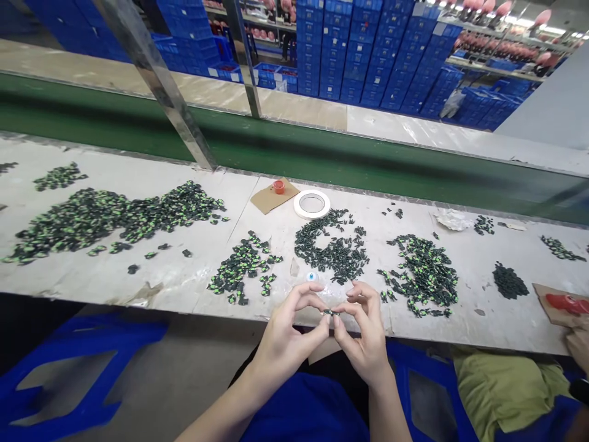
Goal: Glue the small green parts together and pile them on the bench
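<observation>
Between the fingertips of my left hand [294,325] and my right hand [363,331] is a small dark green part [329,312], pinched from both sides just above the table's front edge. Its exact kind is too small to make out. Just beyond my hands lies a heap of small dark pieces [334,248]. Left of it spreads a pile of black-and-green parts [243,264]; another black-and-green pile [426,273] lies to the right. A small white disc with a blue centre [311,277] sits right by my left fingertips.
A white tape roll [311,204] and a red cup [278,186] on cardboard [264,201] stand farther back. A larger parts heap [92,221] covers the left. Metal posts [161,86] rise behind. At right is another person's hand [578,344]; a blue stool [78,362] stands left.
</observation>
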Demonstrator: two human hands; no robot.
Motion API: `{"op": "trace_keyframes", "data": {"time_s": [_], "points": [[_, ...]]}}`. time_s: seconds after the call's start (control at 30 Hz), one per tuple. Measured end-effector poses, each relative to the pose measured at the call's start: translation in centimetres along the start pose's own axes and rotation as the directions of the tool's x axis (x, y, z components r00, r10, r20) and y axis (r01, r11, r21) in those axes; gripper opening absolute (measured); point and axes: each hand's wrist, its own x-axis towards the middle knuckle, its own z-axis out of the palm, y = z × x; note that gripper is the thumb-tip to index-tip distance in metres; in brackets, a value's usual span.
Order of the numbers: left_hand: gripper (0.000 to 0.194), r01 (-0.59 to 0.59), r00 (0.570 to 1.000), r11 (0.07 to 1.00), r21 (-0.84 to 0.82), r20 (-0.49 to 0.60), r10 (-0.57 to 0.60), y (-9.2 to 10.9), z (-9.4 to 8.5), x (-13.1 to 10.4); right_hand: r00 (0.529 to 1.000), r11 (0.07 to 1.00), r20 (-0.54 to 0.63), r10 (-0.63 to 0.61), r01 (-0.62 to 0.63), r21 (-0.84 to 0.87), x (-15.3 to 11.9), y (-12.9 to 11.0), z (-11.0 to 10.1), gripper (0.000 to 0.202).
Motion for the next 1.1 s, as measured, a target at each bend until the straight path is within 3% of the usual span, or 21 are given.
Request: {"op": "trace_keyframes", "data": {"time_s": [0.13,0.23,0.3,0.37,0.47,0.53,0.63,0.73,0.8,0.93,1.1], "points": [[0.035,-0.022,0.998,0.999,-0.024,0.055,0.023,0.2,0.1,0.0,0.999,0.999,0.023,0.023,-0.022,-0.031,-0.3,0.6,-0.6,0.01],[0.038,-0.078,0.994,0.994,0.07,0.081,0.073,0.2,-1.4,0.7,0.999,0.986,-0.03,0.042,-0.046,-0.158,-0.3,2.5,-2.2,0.011],[0.029,-0.122,0.99,0.968,0.22,-0.036,0.133,-0.4,-3.1,1.3,0.986,0.952,-0.161,0.048,-0.094,-0.292,-0.3,4.3,-3.5,0.011],[0.019,-0.099,0.96,0.906,0.412,-0.2,0.196,-1.5,-4.9,1.9,0.953,0.89,-0.292,0.079,-0.199,-0.409,-0.3,5.9,-4.5,0.015],[0.014,-0.015,0.955,0.76,0.649,-0.217,0.204,-3.9,-6.6,2.8,0.923,0.847,-0.371,0.097,-0.272,-0.456,-0.3,6.8,-4.5,0.028],[0.011,0.01,0.965,0.678,0.735,-0.185,0.187,-5.3,-6.9,3.2,0.954,0.878,-0.272,0.123,-0.232,-0.419,-0.3,6.4,-3.1,0.039],[0.01,0.002,0.974,0.593,0.806,-0.135,0.18,-6.4,-6.7,3.6,0.99,0.94,-0.035,0.139,-0.143,-0.311,0.0,5.3,0.4,0.053],[0.014,-0.013,0.975,0.554,0.832,-0.112,0.19,-6.6,-6.6,4.1,0.987,0.967,0.065,0.146,-0.128,-0.221,0.7,4.6,3.8,0.055],[0.015,-0.014,0.978,0.552,0.834,-0.103,0.18,-6.5,-6.6,4.3,0.985,0.971,0.082,0.155,-0.136,-0.196,1.2,4.4,5.2,0.043],[0.018,-0.02,0.982,0.568,0.823,-0.09,0.165,-6.1,-6.3,4.5,0.978,0.98,0.08,0.191,-0.187,-0.062,1.9,4.2,5.3,0.022],[0.02,-0.13,0.985,0.623,0.771,0.029,0.17,-5.9,-4.4,4.3,0.914,0.882,0.092,0.395,-0.406,0.241,0.6,4.3,2.7,0.025]]}}
